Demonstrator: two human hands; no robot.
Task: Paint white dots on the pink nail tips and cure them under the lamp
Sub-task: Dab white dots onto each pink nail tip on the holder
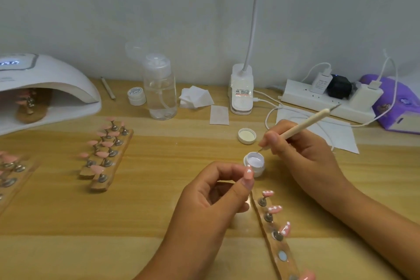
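Clear pump bottle [160, 93] by wipes stack [195, 97]; desk lamp base [241, 91], pwr strip [300, 96] rear right.

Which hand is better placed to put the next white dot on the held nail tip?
The right hand: it grips the dotting pen, tip at the white gel pot; the left hand only pinches the nail tip.

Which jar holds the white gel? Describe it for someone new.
From the desk lamp at the back, come forward. The jar sits between the left hand and right hand, under the tool tip. Unlike the capped jar by the bottle, it is open, white gel showing.
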